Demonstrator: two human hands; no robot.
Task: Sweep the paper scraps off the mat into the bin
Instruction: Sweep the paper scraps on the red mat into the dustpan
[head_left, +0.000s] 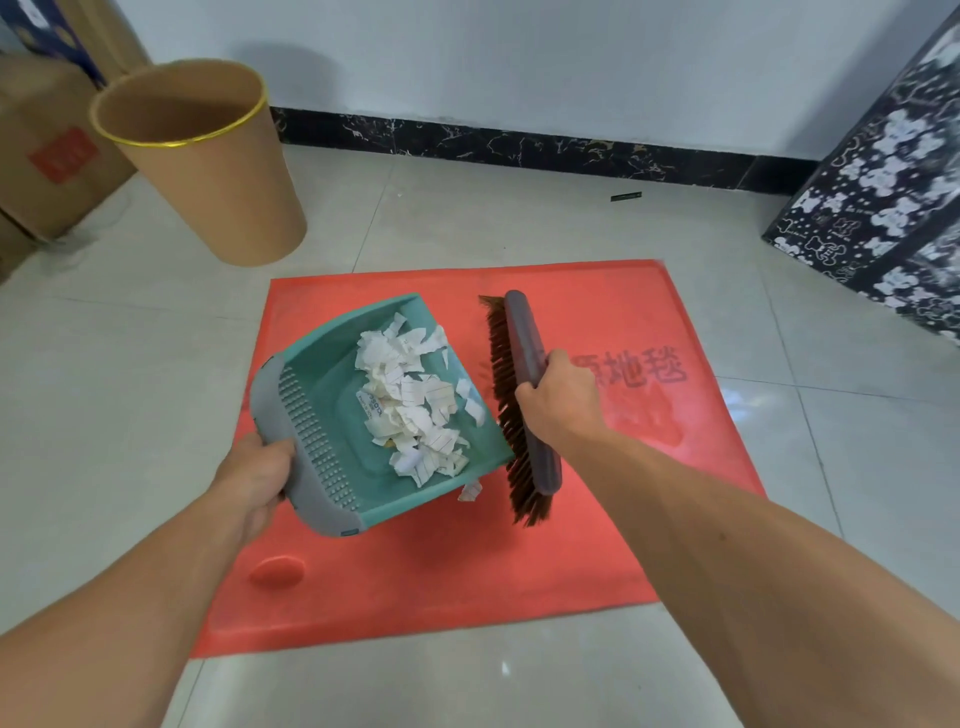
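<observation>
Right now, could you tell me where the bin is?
Head view, upper left: the bin stands beyond the far left corner of the red mat, beside a cardboard box.

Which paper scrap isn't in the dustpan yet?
The lone scrap on the red mat, just off the dustpan's front edge beside the brush bristles; all other scraps are piled inside the pan.

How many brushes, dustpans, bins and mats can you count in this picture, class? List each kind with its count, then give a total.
brush: 1
dustpan: 1
bin: 1
mat: 1
Total: 4
</observation>
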